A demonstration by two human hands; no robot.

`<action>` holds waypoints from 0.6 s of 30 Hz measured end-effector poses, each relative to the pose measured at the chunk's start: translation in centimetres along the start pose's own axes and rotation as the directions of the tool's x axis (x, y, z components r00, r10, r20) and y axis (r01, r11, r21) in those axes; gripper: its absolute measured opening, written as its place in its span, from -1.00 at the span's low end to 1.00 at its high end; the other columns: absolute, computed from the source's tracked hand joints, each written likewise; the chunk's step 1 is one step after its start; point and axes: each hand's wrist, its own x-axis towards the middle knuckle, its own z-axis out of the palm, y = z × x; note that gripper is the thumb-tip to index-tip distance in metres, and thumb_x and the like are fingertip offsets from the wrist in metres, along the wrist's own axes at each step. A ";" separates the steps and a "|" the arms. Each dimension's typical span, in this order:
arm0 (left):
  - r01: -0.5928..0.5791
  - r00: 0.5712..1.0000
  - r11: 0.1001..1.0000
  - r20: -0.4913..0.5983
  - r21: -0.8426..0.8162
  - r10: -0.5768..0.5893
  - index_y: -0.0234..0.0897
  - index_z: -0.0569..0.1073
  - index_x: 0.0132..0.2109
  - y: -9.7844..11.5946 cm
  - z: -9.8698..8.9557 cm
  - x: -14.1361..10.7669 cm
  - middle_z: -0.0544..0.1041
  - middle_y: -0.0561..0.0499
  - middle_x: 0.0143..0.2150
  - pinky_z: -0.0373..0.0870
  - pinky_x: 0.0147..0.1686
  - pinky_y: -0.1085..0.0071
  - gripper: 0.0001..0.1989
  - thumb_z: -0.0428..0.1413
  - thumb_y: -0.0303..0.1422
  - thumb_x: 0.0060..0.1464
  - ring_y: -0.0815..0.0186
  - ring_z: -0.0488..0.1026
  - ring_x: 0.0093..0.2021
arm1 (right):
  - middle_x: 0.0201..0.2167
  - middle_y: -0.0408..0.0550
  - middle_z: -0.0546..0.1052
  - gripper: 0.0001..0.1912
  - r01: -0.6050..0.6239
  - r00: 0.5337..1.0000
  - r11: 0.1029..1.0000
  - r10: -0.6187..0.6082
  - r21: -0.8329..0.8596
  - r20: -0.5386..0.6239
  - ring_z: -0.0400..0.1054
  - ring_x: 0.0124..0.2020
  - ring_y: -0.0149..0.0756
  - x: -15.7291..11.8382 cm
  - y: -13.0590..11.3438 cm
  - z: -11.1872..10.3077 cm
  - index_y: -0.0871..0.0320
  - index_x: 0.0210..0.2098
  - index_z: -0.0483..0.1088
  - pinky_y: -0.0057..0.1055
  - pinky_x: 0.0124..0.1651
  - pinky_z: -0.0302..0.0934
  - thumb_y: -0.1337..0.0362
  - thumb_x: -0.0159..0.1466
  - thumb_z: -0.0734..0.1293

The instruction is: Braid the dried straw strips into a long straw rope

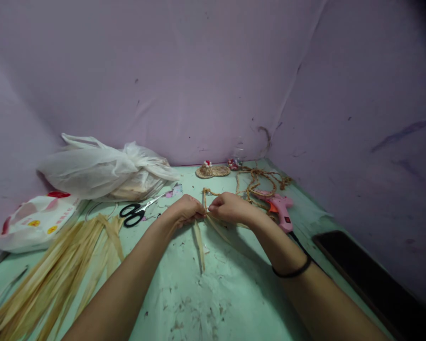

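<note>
My left hand (189,208) and my right hand (227,207) come close together over the middle of the table, fingers pinched. Between them is the lower end of a thin braided straw cord (205,199). Loose flat straw strips (199,246) trail from the cord below the fingers, one hanging under my left hand and others spreading beneath my right. The cord bends at its top and runs right, behind my right hand, toward a coiled heap of braided cord (257,182). The fingertips partly hide the braid's working end.
Dry straw strips (67,265) lie at left, near black-handled scissors (133,215), a tissue pack (39,222) and a white plastic bag (106,170). A small woven slipper (213,171) sits at the back. Right are a pink glue gun (282,208) and a dark flat object (369,274).
</note>
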 end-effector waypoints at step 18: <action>-0.020 0.996 0.999 0.092 -0.041 0.024 -0.30 0.22 -0.64 -0.7 -0.8 0.8 0.12 0.17 -0.77 -0.29 -0.80 0.53 -0.86 0.05 -0.38 -0.33 0.55 -0.06 -0.81 | -0.65 -0.10 0.41 -0.79 -0.012 0.999 0.993 0.015 0.113 -0.030 0.18 -0.63 -0.47 0.7 1.0 0.3 0.23 -0.47 0.50 -0.54 -0.60 -0.05 0.27 -0.02 0.27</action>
